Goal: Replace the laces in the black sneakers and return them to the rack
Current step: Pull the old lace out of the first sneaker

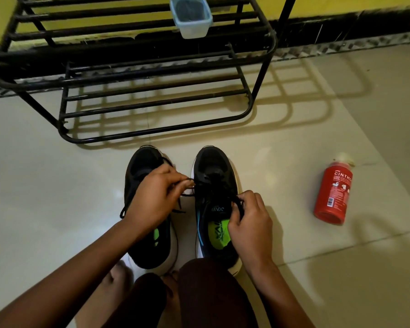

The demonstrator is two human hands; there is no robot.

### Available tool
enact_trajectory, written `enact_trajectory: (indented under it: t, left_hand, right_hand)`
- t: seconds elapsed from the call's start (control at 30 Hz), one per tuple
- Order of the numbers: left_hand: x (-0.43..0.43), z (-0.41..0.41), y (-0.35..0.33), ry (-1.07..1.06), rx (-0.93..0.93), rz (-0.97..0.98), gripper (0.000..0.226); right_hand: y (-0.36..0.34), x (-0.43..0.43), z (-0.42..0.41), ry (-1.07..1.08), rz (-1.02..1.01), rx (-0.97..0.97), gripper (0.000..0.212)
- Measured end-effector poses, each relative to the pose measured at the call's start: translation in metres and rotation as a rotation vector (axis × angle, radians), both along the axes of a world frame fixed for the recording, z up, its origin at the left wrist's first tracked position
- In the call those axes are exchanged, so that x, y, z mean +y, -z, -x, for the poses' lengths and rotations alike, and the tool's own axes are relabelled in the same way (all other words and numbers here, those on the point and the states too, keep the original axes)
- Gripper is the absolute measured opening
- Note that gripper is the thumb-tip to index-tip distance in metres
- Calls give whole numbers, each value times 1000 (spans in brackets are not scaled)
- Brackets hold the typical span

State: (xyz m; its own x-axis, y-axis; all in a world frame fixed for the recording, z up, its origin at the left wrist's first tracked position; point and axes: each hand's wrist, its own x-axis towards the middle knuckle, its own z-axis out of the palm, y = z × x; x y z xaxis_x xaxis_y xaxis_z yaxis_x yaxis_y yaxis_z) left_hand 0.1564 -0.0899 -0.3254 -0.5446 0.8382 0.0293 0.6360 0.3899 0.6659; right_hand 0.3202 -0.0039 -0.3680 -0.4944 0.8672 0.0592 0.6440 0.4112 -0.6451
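Two black sneakers with white soles and green insoles stand side by side on the floor, toes toward the rack: the left sneaker (142,166) and the right sneaker (212,166). My left hand (155,197) hovers over the left sneaker and pinches one end of the black lace (200,185) of the right sneaker. My right hand (250,221) pinches the other lace end at the right sneaker's tongue. A loose lace end hangs off the left sneaker's outer side.
The black metal shoe rack (152,91) stands just beyond the sneakers against a yellow wall. A clear plastic container (191,17) sits on an upper shelf. A red bottle (333,192) lies on the tiled floor to the right. My knees and bare feet are at the bottom.
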Motion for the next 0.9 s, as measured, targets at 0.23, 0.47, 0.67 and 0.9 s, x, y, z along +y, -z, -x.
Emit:
enact_trajectory:
  t: [0.23, 0.47, 0.67, 0.9]
  left_hand:
    - [3, -5, -6, -408, -382, -142, 32]
    - [-12, -32, 8, 78, 508, 29, 33]
    - [-14, -40, 27, 183, 492, 304, 53]
    - [-19, -43, 29, 137, 294, 199, 74]
  right_hand:
    - [-8, 2, 7, -61, -52, -81, 27]
    - [-25, 15, 33, -249, -136, -207, 35]
    - [-22, 23, 39, -223, -44, -145, 7]
    - [-14, 33, 33, 318, 641, 482, 19]
